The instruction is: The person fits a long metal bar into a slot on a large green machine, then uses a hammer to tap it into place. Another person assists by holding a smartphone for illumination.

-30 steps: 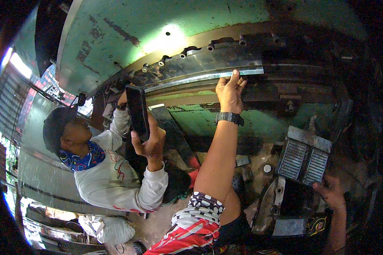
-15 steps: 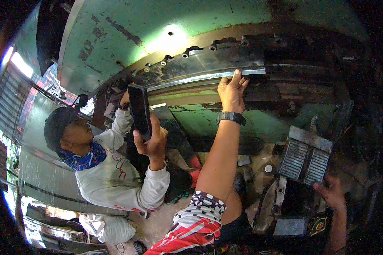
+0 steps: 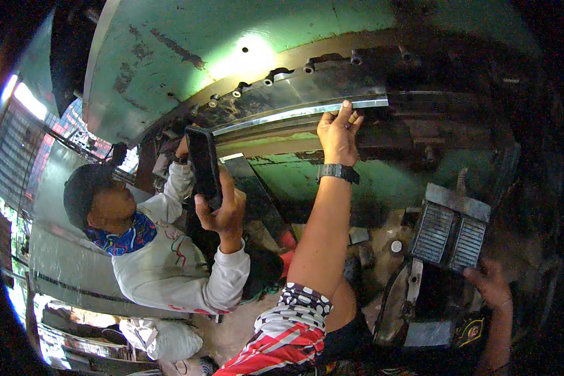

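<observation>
Strip: lay along the green machine, below a row of bolts; apparently a positioning step.
Left hand: pinched the strip near its right end.
Right hand: was at the slatted box's edge; grip could not be told.
Next move: seemed to call for steadiness.
Counts: one strip, one slatted box, one co-worker, one phone, at least five bolts.

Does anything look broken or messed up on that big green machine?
Yes, a bit: the green panel has dark, ragged patches at upper left, where its paint looks worn away, unlike the smooth green around them.
</observation>
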Demonstrator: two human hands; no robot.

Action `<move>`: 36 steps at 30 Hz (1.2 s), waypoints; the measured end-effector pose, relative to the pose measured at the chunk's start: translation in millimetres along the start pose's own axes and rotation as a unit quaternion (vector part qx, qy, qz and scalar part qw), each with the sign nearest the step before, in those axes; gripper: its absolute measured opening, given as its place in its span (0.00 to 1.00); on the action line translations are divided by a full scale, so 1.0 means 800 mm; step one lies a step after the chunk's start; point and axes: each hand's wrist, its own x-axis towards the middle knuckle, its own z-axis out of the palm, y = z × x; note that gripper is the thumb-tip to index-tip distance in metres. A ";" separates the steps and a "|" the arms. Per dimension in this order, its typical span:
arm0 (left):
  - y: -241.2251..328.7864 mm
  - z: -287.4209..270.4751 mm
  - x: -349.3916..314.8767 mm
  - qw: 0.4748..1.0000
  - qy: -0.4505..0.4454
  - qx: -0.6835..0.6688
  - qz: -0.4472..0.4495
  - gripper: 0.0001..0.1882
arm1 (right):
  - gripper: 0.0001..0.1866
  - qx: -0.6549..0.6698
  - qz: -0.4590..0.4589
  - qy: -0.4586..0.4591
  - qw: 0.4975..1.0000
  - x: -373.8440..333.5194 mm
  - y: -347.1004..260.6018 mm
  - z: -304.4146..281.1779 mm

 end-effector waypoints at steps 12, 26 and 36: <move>0.014 -0.029 -0.009 0.996 0.027 0.064 0.048 0.13 | 0.21 -0.126 -0.064 0.085 0.986 0.017 0.037 -0.007; 0.056 -0.042 -0.030 0.506 -0.149 0.771 0.355 0.58 | 0.55 -0.504 -0.519 0.120 0.680 0.118 -0.294 0.136; 0.039 -0.050 -0.026 0.381 -0.169 0.769 0.484 0.43 | 0.50 -0.589 -0.452 0.318 0.590 0.256 -0.291 0.233</move>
